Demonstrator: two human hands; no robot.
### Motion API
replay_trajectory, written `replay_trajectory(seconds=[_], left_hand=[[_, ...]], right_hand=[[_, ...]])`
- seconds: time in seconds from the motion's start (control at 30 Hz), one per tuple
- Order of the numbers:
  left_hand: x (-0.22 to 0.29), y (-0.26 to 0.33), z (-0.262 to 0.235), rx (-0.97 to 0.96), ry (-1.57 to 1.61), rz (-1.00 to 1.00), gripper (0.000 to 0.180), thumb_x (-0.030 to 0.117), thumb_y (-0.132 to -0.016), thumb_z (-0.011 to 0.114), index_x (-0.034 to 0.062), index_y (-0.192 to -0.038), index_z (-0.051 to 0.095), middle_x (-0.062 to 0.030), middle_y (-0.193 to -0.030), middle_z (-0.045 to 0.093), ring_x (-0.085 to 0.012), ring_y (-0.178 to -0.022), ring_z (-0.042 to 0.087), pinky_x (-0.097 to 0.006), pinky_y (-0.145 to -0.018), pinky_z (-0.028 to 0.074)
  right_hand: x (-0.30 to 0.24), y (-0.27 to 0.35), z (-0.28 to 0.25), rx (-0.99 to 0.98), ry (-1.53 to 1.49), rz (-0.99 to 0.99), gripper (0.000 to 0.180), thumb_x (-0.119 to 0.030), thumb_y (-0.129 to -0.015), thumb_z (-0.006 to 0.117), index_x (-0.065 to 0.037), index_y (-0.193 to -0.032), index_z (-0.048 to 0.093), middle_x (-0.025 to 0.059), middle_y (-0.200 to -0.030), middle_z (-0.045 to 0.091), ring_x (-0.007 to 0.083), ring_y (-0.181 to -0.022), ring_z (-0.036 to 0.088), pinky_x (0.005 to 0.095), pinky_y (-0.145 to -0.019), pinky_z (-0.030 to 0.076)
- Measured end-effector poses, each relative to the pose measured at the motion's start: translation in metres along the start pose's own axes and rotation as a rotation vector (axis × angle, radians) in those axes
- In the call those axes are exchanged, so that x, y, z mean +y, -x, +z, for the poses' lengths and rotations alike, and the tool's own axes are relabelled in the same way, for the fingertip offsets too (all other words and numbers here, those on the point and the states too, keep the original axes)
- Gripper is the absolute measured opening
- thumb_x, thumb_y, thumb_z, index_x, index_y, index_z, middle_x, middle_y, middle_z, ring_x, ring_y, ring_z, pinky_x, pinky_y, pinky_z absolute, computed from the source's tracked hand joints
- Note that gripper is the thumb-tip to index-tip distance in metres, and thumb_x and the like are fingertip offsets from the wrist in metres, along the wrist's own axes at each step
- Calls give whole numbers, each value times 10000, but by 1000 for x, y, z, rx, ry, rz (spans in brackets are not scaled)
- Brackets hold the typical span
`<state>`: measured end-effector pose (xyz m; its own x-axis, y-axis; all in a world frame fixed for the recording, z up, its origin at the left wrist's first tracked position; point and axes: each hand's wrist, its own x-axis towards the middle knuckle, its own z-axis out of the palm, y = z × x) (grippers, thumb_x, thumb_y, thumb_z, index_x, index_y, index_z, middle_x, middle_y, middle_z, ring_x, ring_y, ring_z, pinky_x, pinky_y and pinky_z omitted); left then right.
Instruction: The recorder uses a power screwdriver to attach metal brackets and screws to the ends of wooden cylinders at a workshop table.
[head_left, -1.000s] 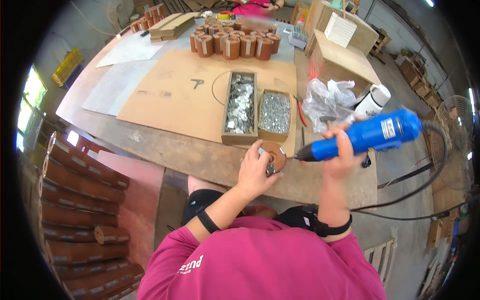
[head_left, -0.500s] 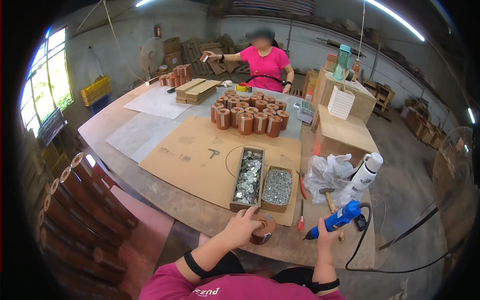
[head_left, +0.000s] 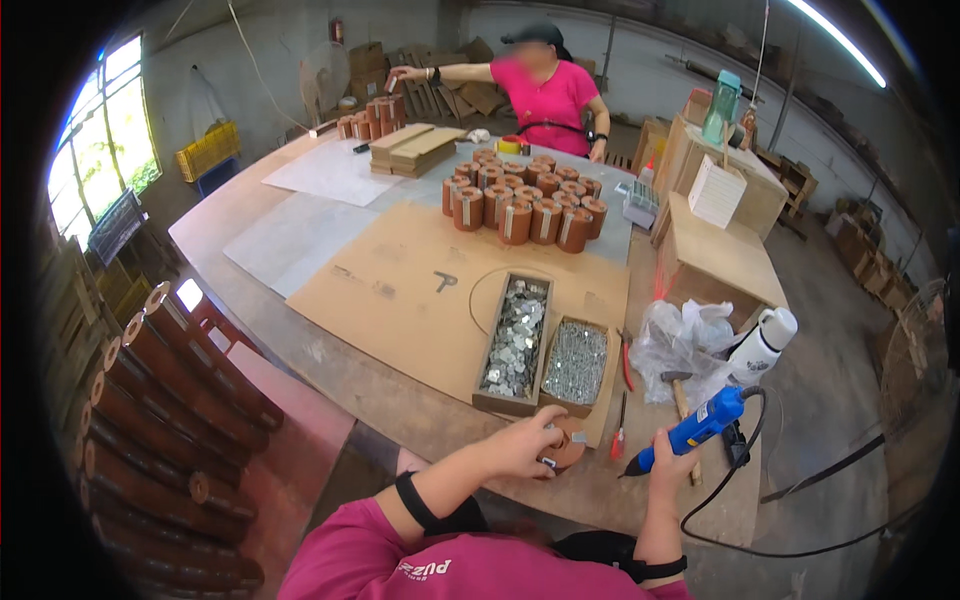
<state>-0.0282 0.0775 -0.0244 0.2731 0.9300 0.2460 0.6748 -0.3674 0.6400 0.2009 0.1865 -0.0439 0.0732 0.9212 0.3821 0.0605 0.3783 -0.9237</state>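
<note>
Working from afar, I hold a brown roll [head_left: 572, 454] in my left hand [head_left: 530, 443], fingers curled partway over it, on the tabletop [head_left: 725, 495] just before the fastener box [head_left: 566, 406]. My right hand [head_left: 672, 464], wrapped round the driver [head_left: 706, 424], has lowered it from the roll; driving appears paused.
</note>
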Motion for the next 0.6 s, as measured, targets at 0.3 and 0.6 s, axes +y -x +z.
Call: replay_trajectory(seconds=[0.3,0.6], left_hand=[[-10,3,-8,88,176,-18,397,167,-605,733,30,-886,488,-181,-1295,268,-347,-1076,432,-385,-831,405],[-94,-41,-66,242,-510,-472,137,123,-678,621,84,-809,613,-68,-926,569,-279,-877,529,-388,-726,429]], right_hand=[[-21,-6,14,-33,-56,65,434,-9,-745,554,8,-1144,382,49,-794,488,139,-646,527,269,-606,443],[-15,8,8,-71,-106,-10,520,11,-745,559,7,-1211,328,54,-810,497,148,-668,542,288,-639,454]])
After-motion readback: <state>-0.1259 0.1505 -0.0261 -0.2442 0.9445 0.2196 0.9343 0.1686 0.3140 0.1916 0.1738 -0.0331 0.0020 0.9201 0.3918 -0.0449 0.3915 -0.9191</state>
